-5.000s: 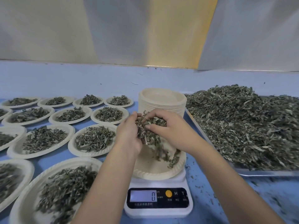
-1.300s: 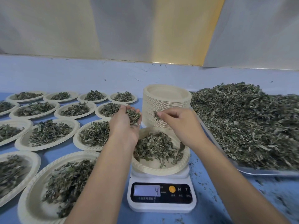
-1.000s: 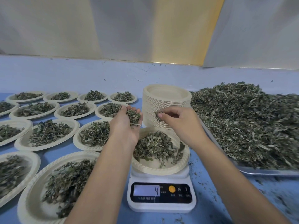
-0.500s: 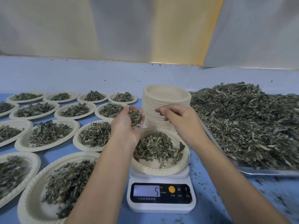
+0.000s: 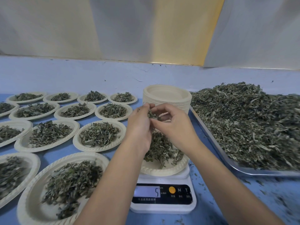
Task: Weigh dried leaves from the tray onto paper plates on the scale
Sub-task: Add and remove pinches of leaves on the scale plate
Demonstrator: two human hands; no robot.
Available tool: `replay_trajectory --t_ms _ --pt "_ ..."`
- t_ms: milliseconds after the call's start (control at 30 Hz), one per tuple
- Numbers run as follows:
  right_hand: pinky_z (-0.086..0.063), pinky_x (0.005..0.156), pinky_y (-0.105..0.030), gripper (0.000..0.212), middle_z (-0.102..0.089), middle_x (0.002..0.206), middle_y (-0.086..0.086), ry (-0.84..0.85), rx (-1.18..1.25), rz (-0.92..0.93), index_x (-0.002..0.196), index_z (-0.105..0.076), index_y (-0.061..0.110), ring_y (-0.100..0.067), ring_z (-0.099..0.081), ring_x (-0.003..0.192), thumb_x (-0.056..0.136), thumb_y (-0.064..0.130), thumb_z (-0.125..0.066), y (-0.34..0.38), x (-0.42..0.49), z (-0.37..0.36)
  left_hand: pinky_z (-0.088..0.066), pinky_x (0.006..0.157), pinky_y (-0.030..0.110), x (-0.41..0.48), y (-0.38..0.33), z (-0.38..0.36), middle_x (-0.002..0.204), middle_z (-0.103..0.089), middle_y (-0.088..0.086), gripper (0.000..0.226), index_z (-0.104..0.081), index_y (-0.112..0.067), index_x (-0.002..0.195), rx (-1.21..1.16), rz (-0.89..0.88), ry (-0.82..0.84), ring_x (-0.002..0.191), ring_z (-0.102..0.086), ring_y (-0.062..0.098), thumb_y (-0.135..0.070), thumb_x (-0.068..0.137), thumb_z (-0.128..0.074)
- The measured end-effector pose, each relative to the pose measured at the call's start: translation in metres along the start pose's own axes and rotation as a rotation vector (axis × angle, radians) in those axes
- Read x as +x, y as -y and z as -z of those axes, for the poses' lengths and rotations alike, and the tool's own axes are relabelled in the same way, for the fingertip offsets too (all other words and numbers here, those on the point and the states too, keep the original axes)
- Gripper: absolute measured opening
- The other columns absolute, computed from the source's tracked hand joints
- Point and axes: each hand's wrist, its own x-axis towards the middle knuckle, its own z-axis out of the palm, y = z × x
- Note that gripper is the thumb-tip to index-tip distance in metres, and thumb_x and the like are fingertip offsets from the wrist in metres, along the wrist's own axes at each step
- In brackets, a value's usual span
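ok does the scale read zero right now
No, the display on the scale shows 5, with a paper plate of dried leaves sitting on it.

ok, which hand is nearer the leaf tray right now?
Right. The right hand is over the plate on the scale, on the tray side; the left hand is just left of it, farther from the tray. Both pinch one clump of dried leaves.
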Motion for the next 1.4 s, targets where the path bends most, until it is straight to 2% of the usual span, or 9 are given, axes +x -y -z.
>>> replay_trajectory --t_ms 100,200,400,500,667,900,1067,1233,1400 --pt "-0.053 0.073 -0.028 0.022 -0.067 0.082 0.019 -0.046 0.022 -0.017 0.078 -0.065 0.028 -0.012 -0.063 0.071 0.075 0.009 -0.076 0.0 0.0 0.001 -0.046 0.057 0.026 -0.002 0.002 -0.003 0.081 -0.061 0.008 0.02 -0.058 -0.008 0.095 0.046 -0.023 0.039 0.069 -0.057 0.018 -0.019 0.1 -0.043" --pt "-0.054 0.08 -0.044 0.019 -0.072 0.082 0.002 -0.04 0.017 -0.022 0.075 -0.066 0.024 -0.032 -0.067 0.079 0.076 0.008 -0.075 0.0 0.001 0.005 -0.043 0.054 0.023 -0.003 0.0 -0.001 0.079 -0.061 0.005 0.021 -0.059 -0.009 0.093 0.074 -0.027 0.023 0.064 -0.055 0.015 -0.017 0.1 -0.042" --pt "-0.05 0.069 -0.041 0.018 -0.064 0.066 -0.012 -0.006 0.055 -0.058 0.073 -0.064 0.024 -0.018 -0.056 0.063 0.076 0.011 -0.076 -0.003 0.005 0.016 -0.047 0.043 0.02 0.006 -0.009 0.014 0.078 -0.067 0.001 0.025 -0.06 -0.01 0.09 -0.012 -0.001 -0.075 0.063 -0.063 0.013 -0.016 0.101 -0.04" --pt "-0.045 0.069 -0.031 0.017 -0.061 0.07 0.001 0.034 0.057 -0.069 0.072 -0.062 0.023 -0.011 -0.054 0.064 0.077 0.011 -0.074 -0.004 0.008 0.021 -0.045 0.035 0.02 0.011 -0.014 0.019 0.075 -0.064 0.005 0.027 -0.058 -0.008 0.084 -0.117 0.037 -0.1 0.062 -0.062 0.013 -0.016 0.102 -0.039" --pt "-0.041 0.068 -0.032 0.019 -0.056 0.062 0.01 0.078 0.025 -0.096 0.065 -0.059 0.02 -0.01 -0.05 0.063 0.078 0.016 -0.072 -0.008 0.007 0.021 -0.051 0.043 0.02 0.015 -0.011 0.021 0.077 -0.063 0.007 0.026 -0.057 -0.006 0.085 -0.138 0.04 -0.101 0.062 -0.062 0.014 -0.015 0.102 -0.038" --pt "-0.039 0.067 -0.031 0.021 -0.054 0.06 0.014 0.051 0.028 -0.078 0.063 -0.058 0.023 -0.012 -0.047 0.063 0.078 0.016 -0.071 -0.012 0.008 0.02 -0.047 0.038 0.02 0.015 -0.013 0.024 0.073 -0.063 0.006 0.027 -0.058 -0.006 0.084 -0.157 0.054 -0.112 0.05 -0.062 0.011 -0.016 0.102 -0.039" --pt "-0.04 0.066 -0.025 0.019 -0.055 0.064 0.012 -0.02 0.077 -0.021 0.07 -0.059 0.021 -0.005 -0.048 0.062 0.082 0.012 -0.071 -0.012 0.009 0.016 -0.047 0.038 0.02 0.014 -0.015 0.023 0.071 -0.064 0.006 0.027 -0.058 -0.007 0.084 -0.197 0.068 -0.116 0.052 -0.063 0.014 -0.017 0.102 -0.04" --pt "-0.043 0.062 -0.016 0.016 -0.058 0.062 0.015 -0.037 0.131 0.023 0.074 -0.061 0.018 0.001 -0.051 0.06 0.084 0.009 -0.069 -0.011 0.008 0.012 -0.05 0.041 0.022 0.007 -0.016 0.016 0.076 -0.066 0.003 0.027 -0.061 -0.01 0.086 -0.139 0.114 -0.03 0.051 -0.064 0.012 -0.018 0.101 -0.04" --pt "-0.046 0.067 -0.025 0.016 -0.06 0.066 0.012 -0.031 0.103 0.01 0.074 -0.062 0.022 -0.003 -0.055 0.064 0.084 0.013 -0.069 -0.015 0.008 0.009 -0.051 0.052 0.022 -0.002 -0.018 0.01 0.078 -0.065 0.007 0.03 -0.063 -0.011 0.085 -0.03 0.165 0.031 0.061 -0.061 0.016 -0.024 0.101 -0.042"
